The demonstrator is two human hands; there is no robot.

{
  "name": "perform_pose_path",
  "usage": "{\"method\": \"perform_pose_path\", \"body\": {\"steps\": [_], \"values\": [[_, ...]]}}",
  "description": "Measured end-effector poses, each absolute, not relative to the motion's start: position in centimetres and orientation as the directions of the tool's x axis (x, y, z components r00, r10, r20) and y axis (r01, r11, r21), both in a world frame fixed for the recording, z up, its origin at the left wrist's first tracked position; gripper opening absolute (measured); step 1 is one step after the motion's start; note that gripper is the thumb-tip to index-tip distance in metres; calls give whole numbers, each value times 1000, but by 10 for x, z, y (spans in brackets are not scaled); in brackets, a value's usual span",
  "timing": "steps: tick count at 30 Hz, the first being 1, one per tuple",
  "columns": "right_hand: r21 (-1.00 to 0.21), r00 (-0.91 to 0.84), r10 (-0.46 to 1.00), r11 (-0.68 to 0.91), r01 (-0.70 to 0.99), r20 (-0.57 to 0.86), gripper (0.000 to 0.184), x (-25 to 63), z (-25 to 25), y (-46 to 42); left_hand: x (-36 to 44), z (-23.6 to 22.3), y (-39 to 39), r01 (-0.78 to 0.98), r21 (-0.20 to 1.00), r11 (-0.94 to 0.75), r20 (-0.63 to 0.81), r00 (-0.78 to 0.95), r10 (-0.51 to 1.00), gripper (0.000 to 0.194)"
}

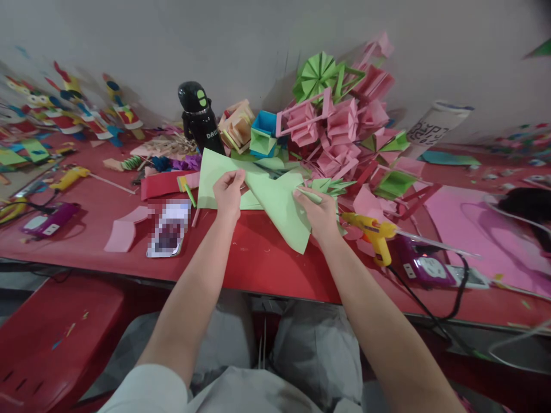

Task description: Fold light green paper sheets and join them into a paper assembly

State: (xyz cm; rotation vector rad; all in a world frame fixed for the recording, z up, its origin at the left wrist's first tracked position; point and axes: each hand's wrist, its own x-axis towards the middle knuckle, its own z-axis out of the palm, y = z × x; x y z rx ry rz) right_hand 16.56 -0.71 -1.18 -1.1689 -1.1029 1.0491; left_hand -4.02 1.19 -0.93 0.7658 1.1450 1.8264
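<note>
A light green sheet of paper (pixel 279 206) is bent between my two hands, one corner hanging down over the red table. My left hand (pixel 229 194) pinches its upper left edge, thumb against fingers. On the other side, my right hand (pixel 317 211) is closed on the sheet's right part, where the paper curls under the thumb. Behind my left hand lies another flat light green sheet (pixel 207 182). Pointed green paper folds (pixel 331 186) stick out just beyond my right hand.
A black bottle (pixel 202 123) stands behind, beside pink folded-paper pieces (pixel 305 123) piled against the wall. A phone (pixel 169 229) lies left. To the right are a yellow glue gun (pixel 375 232) and a purple power strip (pixel 419 264) with cables. A red stool (pixel 64 332) is lower left.
</note>
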Motion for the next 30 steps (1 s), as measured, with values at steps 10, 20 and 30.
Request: {"method": "perform_pose_path", "body": {"steps": [10, 20, 30], "values": [[-990, 161, 983, 105, -93, 90, 41, 167, -17, -6, -29, -4, 5, -459, 888, -32, -46, -158, 986, 44], [-986, 204, 972, 140, -91, 119, 41, 165, -18, -4, -22, -11, 6, -373, 925, -72, -27, -252, 967, 46], [-990, 211, 970, 136, -47, 123, 40, 162, -17, -5, -23, -12, 11, -372, 896, -244, 93, -380, 920, 63]]}}
